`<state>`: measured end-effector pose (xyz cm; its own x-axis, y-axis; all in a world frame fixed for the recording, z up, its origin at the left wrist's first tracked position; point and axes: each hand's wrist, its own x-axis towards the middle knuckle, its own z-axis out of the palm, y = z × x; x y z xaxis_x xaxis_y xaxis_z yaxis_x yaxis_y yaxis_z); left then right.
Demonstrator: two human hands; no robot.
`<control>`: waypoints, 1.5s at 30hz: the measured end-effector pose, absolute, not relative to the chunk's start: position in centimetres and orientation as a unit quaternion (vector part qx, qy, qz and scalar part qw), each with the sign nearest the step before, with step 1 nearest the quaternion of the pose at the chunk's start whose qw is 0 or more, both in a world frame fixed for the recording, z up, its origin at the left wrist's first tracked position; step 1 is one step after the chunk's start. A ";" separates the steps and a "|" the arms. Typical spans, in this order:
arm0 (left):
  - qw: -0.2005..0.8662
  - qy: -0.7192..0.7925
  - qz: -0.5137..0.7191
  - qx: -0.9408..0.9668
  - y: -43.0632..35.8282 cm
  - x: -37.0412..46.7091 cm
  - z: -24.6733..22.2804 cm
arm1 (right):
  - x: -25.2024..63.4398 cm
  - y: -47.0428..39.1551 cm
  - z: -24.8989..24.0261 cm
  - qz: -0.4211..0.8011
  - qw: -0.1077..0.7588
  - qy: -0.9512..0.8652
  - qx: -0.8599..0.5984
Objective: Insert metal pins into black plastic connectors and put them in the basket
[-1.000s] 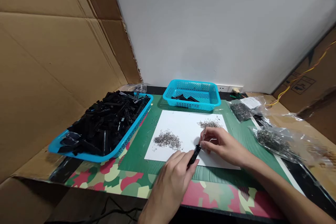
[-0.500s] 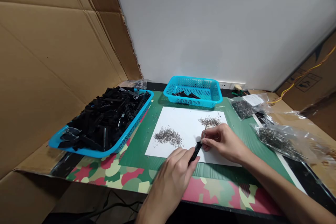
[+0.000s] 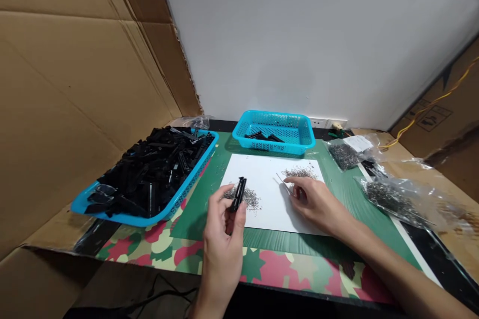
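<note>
My left hand [image 3: 226, 227] is closed on a long, narrow black plastic part [image 3: 238, 194], held upright with its slotted side showing. Behind that part lies a heap of small metal springs or wire clips [image 3: 251, 198] on a white sheet [image 3: 267, 214]. Between the fingertips of my right hand [image 3: 309, 197] is a thin metal rod [image 3: 283, 182], slanting up to the left over the sheet. Just beyond the right hand sits a second heap of small wire pieces [image 3: 299, 173]. The two hands are apart.
To the left, a blue basket [image 3: 175, 207] is piled high with black parts [image 3: 149, 174]. At the back, a smaller blue basket [image 3: 299, 147] holds several black parts. Plastic bags of wire pieces [image 3: 342, 156] lie on the right. A cardboard wall [image 3: 75, 70] rises at left.
My left hand has moved left and turned up with the black part. My right hand has drawn apart from it, and the rod now slants leftward.
</note>
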<state>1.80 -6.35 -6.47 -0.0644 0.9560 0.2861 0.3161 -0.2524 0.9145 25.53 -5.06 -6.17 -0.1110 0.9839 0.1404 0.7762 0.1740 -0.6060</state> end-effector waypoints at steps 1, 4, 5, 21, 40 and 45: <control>0.330 0.523 0.512 0.596 -6.2 1.8 -6.4 | 25.4 -5.1 -6.4 0.186 0.255 -0.722 -0.616; 0.347 0.523 0.508 0.590 -6.1 1.6 -6.4 | 24.9 -5.2 -6.7 0.167 0.243 -0.732 -0.614; 0.351 0.524 0.503 0.591 -6.1 1.6 -6.4 | 24.6 -5.2 -6.7 0.165 0.248 -0.737 -0.607; 0.368 0.526 0.472 0.604 -6.5 0.8 -6.8 | 19.8 -3.7 -6.1 0.226 0.234 -0.799 -0.506; 0.330 0.501 0.443 0.666 -6.4 1.3 -6.3 | 20.5 -4.1 -6.7 0.274 0.312 -0.751 -0.513; 0.333 0.501 0.434 0.670 -6.4 1.4 -6.1 | 20.0 -3.9 -6.8 0.245 0.291 -0.770 -0.512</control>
